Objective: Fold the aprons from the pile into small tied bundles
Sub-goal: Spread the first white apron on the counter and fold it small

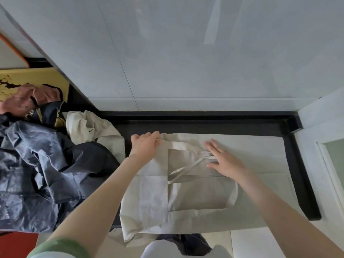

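Item one, the cream apron [149, 198]: we find it spread flat on the black worktop [204, 123], its near edge hanging over the front of the worktop towards us. A wide strap [178, 145] runs across its far left part, and thin ties [182, 171] lie loose and crossed on top of the cloth near the middle.

Item two, the left hand [145, 146]: it sits at the far left corner of the cream apron. We note its grip as closed, fingers curled over the cloth edge just where the strap begins.

Item three, the right hand [225, 161]: it lies palm down on the cream apron with fingers straight and spread. The fingertips rest on the far ends of the ties. We record no grip here; it holds nothing and only presses.

Item four, the pile [37, 164]: it is heaped at the left end of the worktop, mostly dark blue cloth. It also includes a crumpled cream piece [89, 129] just beside the left hand and a pink piece [18, 103] at the far side.

Sundries: a pale tiled wall [186, 53] behind the worktop, a yellow board [28, 77] behind the pile, and a green sleeve [55, 246] on the left arm.
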`<state>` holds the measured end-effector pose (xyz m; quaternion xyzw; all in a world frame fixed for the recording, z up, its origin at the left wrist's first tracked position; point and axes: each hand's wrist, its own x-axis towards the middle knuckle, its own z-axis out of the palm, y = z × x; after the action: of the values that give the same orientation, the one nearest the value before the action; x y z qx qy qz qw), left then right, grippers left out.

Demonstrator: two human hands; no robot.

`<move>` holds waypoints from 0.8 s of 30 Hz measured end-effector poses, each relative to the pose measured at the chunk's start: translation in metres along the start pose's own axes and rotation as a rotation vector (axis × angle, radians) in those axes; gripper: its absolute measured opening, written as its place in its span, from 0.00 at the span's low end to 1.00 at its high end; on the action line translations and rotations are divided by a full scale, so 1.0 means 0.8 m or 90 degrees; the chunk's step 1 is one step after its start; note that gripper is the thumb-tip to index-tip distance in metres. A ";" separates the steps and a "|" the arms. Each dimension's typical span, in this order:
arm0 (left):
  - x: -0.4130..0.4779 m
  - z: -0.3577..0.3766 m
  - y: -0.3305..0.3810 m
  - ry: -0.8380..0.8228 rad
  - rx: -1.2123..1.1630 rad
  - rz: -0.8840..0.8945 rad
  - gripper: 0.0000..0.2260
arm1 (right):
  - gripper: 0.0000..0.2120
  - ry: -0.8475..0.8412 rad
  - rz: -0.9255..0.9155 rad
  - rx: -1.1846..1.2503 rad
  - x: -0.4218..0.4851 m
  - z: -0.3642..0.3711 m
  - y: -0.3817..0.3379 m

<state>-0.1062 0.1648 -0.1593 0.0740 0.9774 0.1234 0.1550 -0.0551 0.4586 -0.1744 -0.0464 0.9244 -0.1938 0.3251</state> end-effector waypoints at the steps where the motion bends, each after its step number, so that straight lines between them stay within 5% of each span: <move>1: 0.002 0.000 0.006 0.002 -0.031 -0.001 0.06 | 0.38 0.007 0.013 0.015 -0.001 -0.002 0.007; 6: 0.017 -0.014 0.023 -0.034 -0.031 0.001 0.19 | 0.40 0.005 0.114 0.008 -0.020 -0.022 0.048; 11: 0.037 -0.028 0.002 -0.051 0.025 -0.040 0.15 | 0.42 -0.051 0.139 -0.112 -0.023 -0.062 0.047; 14: 0.044 -0.034 -0.012 -0.135 0.059 -0.128 0.19 | 0.36 0.003 0.066 -0.052 -0.006 -0.081 0.005; 18: 0.044 -0.042 -0.024 -0.278 -0.060 -0.179 0.15 | 0.25 0.069 -0.016 0.127 0.026 -0.076 -0.071; 24: 0.025 -0.058 -0.031 -0.312 -0.302 -0.116 0.06 | 0.27 0.000 -0.083 0.162 0.074 -0.048 -0.145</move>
<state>-0.1430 0.1342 -0.1288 -0.0244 0.8578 0.3110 0.4085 -0.1304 0.3518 -0.1363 -0.0646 0.8876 -0.3299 0.3150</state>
